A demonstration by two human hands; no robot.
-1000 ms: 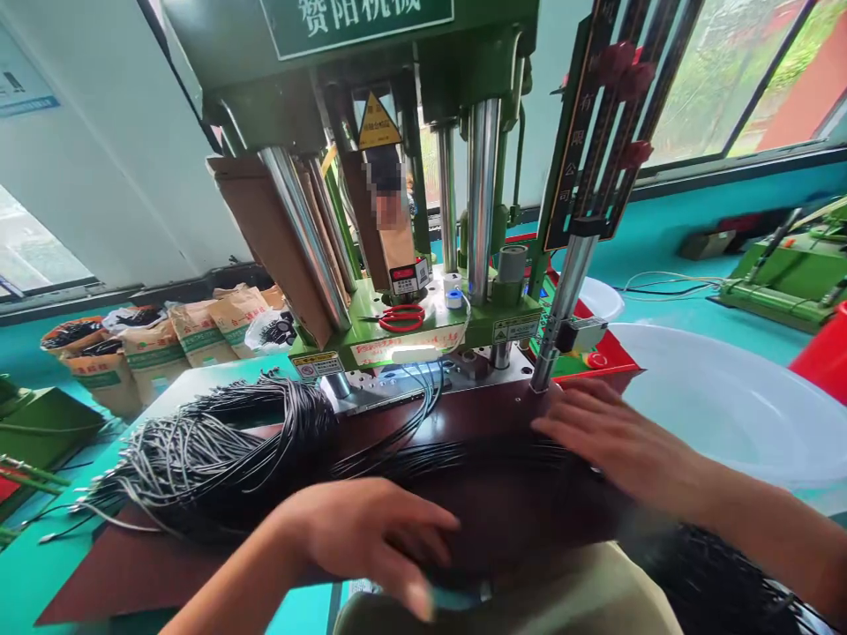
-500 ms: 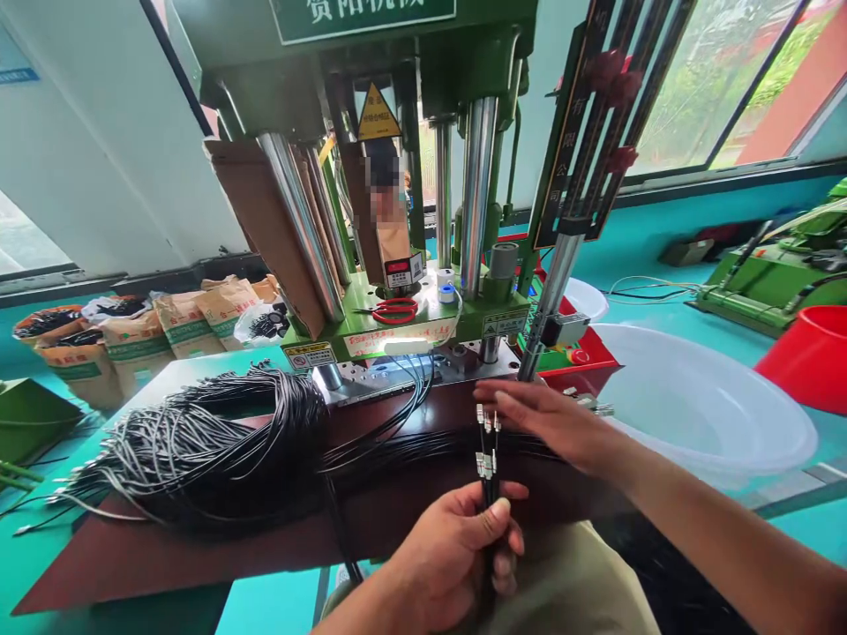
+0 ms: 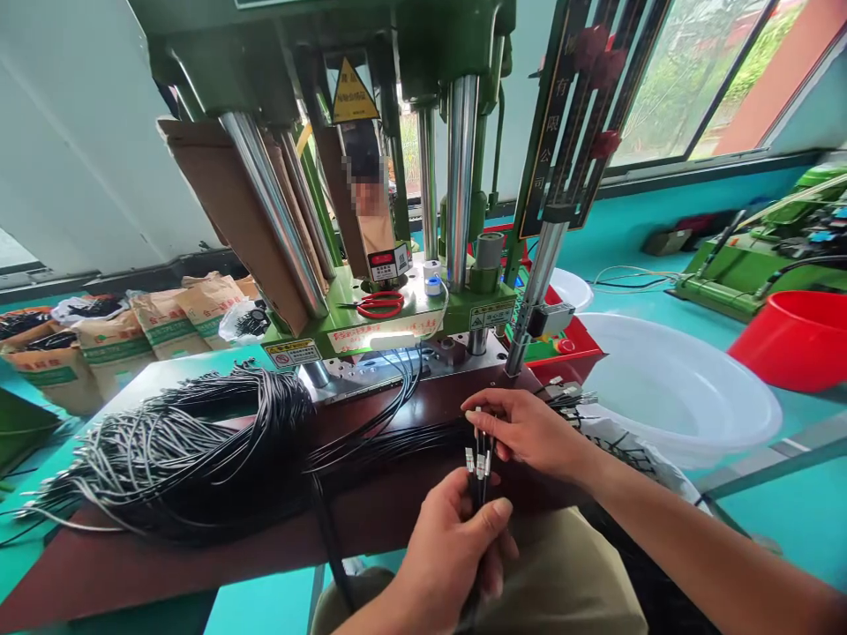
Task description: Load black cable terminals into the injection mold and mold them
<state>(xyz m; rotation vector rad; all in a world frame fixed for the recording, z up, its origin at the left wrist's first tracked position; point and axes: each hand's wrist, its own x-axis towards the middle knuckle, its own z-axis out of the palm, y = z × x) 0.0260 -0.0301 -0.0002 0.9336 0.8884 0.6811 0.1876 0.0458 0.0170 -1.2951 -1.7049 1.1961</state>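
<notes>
My left hand (image 3: 456,542) is closed around a small bundle of black cables (image 3: 477,501) with silvery metal ends (image 3: 479,464) pointing up. Just above it, my right hand (image 3: 529,432) pinches the upper metal tips of the same cables between thumb and fingers. How many cables are in the bundle I cannot tell. Behind both hands, more black cables (image 3: 390,445) run across the dark red table (image 3: 265,551). They reach toward a big coiled heap of black cables (image 3: 191,450) on the left.
A green press (image 3: 423,304) with steel columns stands ahead, red-handled scissors (image 3: 380,304) lying on its ledge. At right are a white tub (image 3: 688,379), a red bucket (image 3: 794,339) and a pale bag (image 3: 635,450) holding cables. Paper sacks (image 3: 112,348) stand at left. Another person is partly visible behind the press.
My right hand has come down from an open, flat pose above the cable ends and now pinches their tips. My left hand keeps its hold on the bundle. The view has shifted slightly.
</notes>
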